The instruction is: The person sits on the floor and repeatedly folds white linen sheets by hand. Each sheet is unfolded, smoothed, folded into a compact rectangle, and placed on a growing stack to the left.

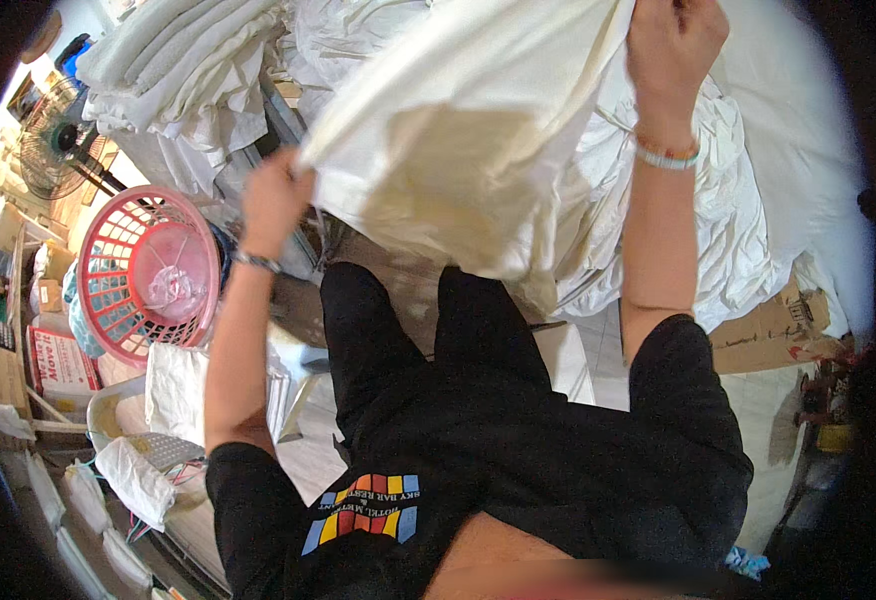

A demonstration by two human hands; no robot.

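Observation:
A large white cloth [475, 142] is stretched between my two hands in front of me, its lower part hanging over my knees with a shadow across it. My left hand [277, 199] grips the cloth's edge at its left corner. Raised higher at the top right, my right hand [674, 60] is closed on a gathered part of the same cloth. Behind and beneath it lies a heap of crumpled white fabric [723, 210]. To the upper left, a stack of folded white towels [175, 52] rests near more white fabric.
A pink plastic laundry basket [149, 274] stands at my left, with a standing fan [67, 139] beyond it. Folded white cloths [175, 390] lie on a chair nearby. A cardboard box [772, 330] is at the right under the heap.

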